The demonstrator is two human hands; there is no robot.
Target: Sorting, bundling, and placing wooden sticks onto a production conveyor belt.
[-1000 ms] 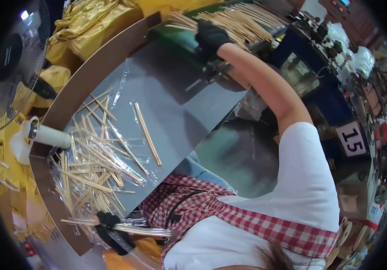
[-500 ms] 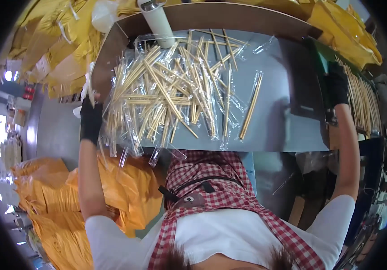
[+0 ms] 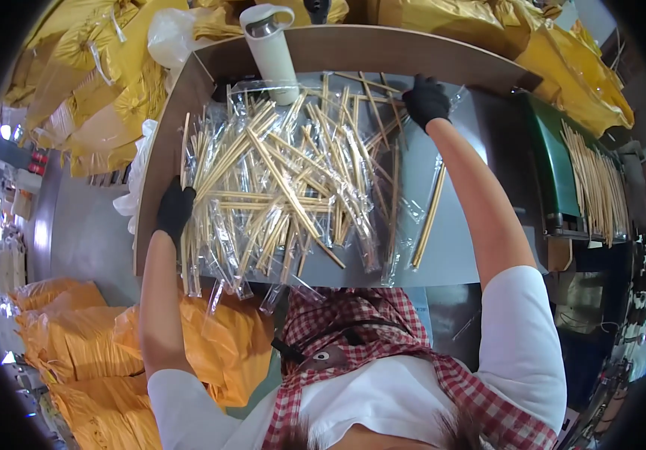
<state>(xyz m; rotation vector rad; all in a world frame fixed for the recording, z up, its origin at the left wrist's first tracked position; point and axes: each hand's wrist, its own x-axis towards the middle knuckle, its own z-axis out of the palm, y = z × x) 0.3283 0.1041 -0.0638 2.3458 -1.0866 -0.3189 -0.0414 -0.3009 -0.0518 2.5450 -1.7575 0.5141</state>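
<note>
**Hand and Workpiece Positions at the Packing Table**

The left hand (image 3: 175,212), in a black glove, rested at the 9 o'clock edge of a heap of wrapped chopsticks (image 3: 285,187). Its fingers pointed down onto the outermost wrappers; whether they were clenched around any could not be told.

The right hand (image 3: 426,100), also in a black glove, lay at the 1 o'clock corner of the heap. It pressed on the far ends of several sticks with fingers curled; whether it gripped them could not be told.

The heap covered the middle of the grey table (image 3: 473,150). The sticks lay crossed in clear sleeves, most running from 12 to 6 o'clock. 1 loose pair (image 3: 428,217) lay apart at 3 o'clock of the heap.

A white bottle (image 3: 270,49) stood at 12 o'clock, touching the heap's far edge. A brown raised rim (image 3: 383,52) bounded the table at 12 and 9 o'clock. A green tray (image 3: 552,172) at 3 o'clock stood beside bare unwrapped sticks (image 3: 597,184). Yellow sacks (image 3: 83,90) were piled from 10 to 2 o'clock, and more orange-yellow sacks (image 3: 75,337) lay at 7 o'clock.
</note>
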